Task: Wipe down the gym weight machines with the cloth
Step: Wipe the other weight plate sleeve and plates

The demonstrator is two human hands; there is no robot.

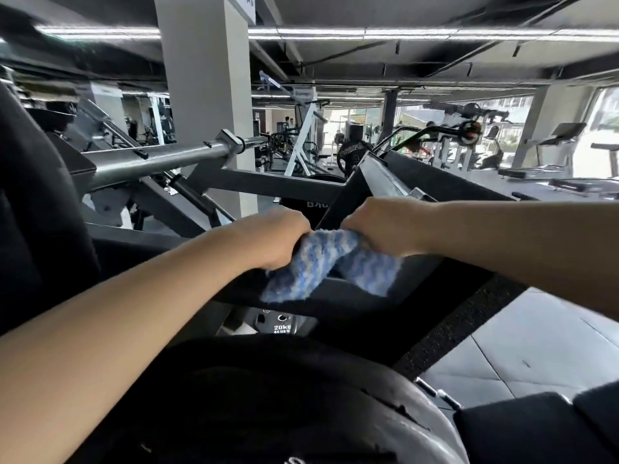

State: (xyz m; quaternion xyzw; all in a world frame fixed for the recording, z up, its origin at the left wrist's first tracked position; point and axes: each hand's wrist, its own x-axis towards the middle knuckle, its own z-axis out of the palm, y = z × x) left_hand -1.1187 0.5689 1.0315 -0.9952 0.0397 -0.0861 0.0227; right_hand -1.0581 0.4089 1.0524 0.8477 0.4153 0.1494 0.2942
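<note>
A blue-and-white fluffy cloth (330, 264) hangs between both hands at the centre of the head view. My left hand (271, 237) grips its left end and my right hand (385, 226) grips its right end, fingers closed. The cloth drapes over a black frame bar (338, 205) of the weight machine, which angles up to the right. Below it a grey bar of the same frame (351, 289) runs across. The cloth's lower flaps hang loose against that frame.
A steel sleeve bar (160, 159) juts from the left. A 20 kg plate (281, 324) sits below the hands, and a large black plate (301, 396) fills the near bottom. A grey pillar (207, 78) stands behind. Treadmills (549, 152) and other machines line the far right.
</note>
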